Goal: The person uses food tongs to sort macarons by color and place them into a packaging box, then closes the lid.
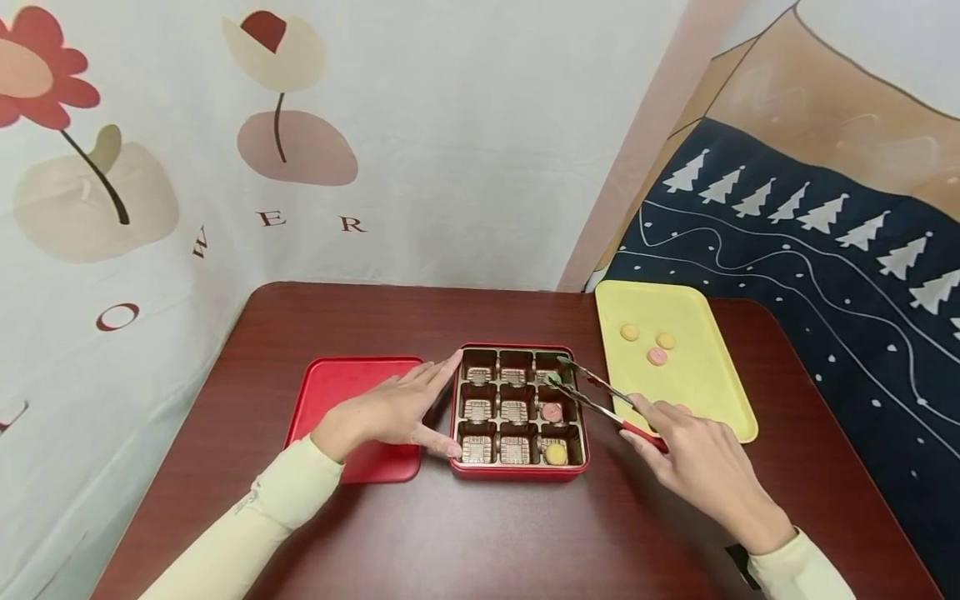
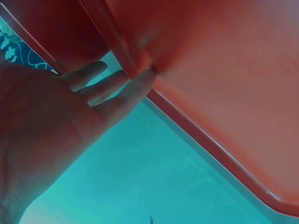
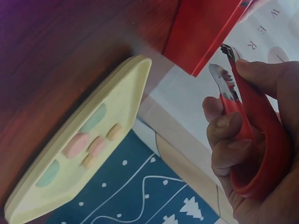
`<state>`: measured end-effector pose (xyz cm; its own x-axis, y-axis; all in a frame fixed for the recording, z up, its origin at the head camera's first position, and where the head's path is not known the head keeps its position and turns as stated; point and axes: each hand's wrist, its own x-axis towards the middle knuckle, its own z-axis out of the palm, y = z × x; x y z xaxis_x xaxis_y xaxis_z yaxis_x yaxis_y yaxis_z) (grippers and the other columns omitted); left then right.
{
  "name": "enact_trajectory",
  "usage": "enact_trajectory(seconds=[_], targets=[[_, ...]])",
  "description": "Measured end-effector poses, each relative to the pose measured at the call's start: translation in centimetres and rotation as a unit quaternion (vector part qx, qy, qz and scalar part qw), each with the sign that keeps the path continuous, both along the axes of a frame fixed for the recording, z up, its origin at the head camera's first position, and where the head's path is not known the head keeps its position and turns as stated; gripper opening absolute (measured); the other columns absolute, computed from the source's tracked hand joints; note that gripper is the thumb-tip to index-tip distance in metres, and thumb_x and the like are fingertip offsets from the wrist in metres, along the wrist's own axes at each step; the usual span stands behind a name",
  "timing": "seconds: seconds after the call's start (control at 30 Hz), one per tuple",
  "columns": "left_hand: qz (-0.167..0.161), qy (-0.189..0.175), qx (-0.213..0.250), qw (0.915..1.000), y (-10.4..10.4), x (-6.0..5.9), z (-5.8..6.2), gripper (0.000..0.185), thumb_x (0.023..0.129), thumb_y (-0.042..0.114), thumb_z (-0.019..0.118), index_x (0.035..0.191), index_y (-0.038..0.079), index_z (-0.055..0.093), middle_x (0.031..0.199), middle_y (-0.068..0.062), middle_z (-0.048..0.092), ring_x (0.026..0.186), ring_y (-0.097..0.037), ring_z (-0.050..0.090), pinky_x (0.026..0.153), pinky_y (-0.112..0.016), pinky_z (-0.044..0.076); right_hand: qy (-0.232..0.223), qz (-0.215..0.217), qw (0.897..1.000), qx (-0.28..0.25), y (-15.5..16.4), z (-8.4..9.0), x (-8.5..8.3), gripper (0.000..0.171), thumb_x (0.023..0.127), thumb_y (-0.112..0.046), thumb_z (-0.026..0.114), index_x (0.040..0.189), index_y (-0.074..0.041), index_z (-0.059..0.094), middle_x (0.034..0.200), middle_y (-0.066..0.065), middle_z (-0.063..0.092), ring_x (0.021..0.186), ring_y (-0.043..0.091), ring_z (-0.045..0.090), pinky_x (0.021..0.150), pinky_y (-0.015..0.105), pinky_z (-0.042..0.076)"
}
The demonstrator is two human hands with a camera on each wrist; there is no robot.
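The left hand lies flat with straight fingers, touching the red box beside it. The right hand grips red tongs, their tips apart over the box.

Both arms are entering from the bottom edge of the head view, each in a pale cream sleeve reaching to the wrist. The left hand is lying palm down at lower centre-left, fingers straight and spread, index finger and thumb stretching toward frame centre. The right hand is sitting at lower centre-right, fingers curling in a grip with the thumb on top. In the right wrist view its fingers are wrapping tightly at the right edge.
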<state>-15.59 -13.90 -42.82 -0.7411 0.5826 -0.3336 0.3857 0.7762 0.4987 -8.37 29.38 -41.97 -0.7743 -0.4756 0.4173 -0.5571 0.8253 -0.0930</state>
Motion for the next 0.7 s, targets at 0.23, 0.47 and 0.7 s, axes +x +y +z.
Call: enact_trajectory(seconds=[0.23,0.47,0.7], targets=[[0.002,-0.001,0.003,1.0000,-0.1,0.0,0.0,0.140,0.084,0.072,0.084,0.177,0.022,-0.008,0.180,-0.017,0.017,0.164,-0.046,0.014,0.125,-0.074,0.015,0.012,-0.039,0.999,-0.032,2.7,-0.1,0.1,0.050,0.089,-0.028,0.087,0.133,-0.007,0.077,0.089,0.004,0.074,0.054,0.011,0.043,0.042,0.034,0.038],[0.001,0.001,0.007,1.0000,-0.2,0.0,0.0,0.140,0.084,0.073,0.083,0.177,0.021,-0.007,0.180,-0.018,0.018,0.164,-0.047,0.014,0.125,-0.073,0.016,-0.022,-0.156,0.987,-0.035,5.3,-0.1,0.0,0.060,0.082,-0.026,0.095,0.131,0.001,0.075,0.094,0.024,0.076,0.053,0.032,0.057,0.043,0.055,0.045],[0.000,0.000,0.010,0.9999,-0.3,0.0,-0.2,0.140,0.083,0.074,0.084,0.177,0.021,-0.006,0.179,-0.018,0.019,0.164,-0.047,0.014,0.125,-0.073,0.016,-0.067,-0.211,0.975,-0.026,6.6,-0.8,-0.3,0.066,0.086,-0.033,0.094,0.132,0.008,0.071,0.092,0.031,0.072,0.058,0.037,0.059,0.044,0.055,0.045]])
